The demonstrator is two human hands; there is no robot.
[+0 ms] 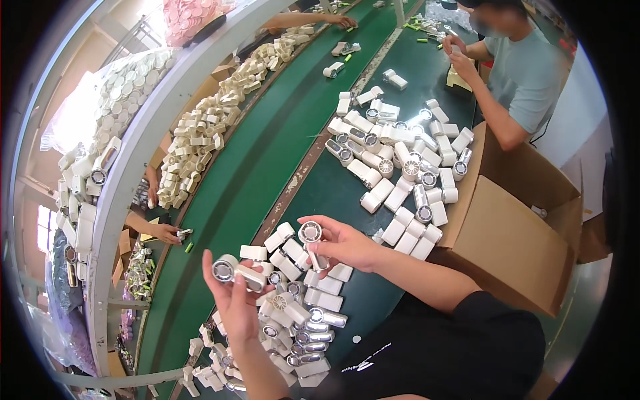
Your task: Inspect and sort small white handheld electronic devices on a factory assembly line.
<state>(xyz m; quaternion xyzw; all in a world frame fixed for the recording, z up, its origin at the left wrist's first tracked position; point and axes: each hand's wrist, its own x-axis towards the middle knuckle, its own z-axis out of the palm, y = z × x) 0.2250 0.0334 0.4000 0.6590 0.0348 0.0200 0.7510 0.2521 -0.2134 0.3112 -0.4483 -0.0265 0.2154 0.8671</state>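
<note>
My left hand (238, 308) is closed around a white handheld fan (249, 278), its round grille head pointing left past my fingers. To the right of it, my right hand (345, 244) grips another small fan (311, 232) by its body, with the round grille facing up. A small gap separates the two fans. Under and around both hands lies a pile of similar white and silver fans (320, 299), some in rows and some jumbled.
Beyond my right hand spreads a second heap of fans (410, 150), beside an open cardboard box (507, 233). A green conveyor belt (240, 180) runs past on the left, with beige parts (200, 143) along its far side. A co-worker (517, 73) sits far right; other people's hands (162, 231) reach in across the belt.
</note>
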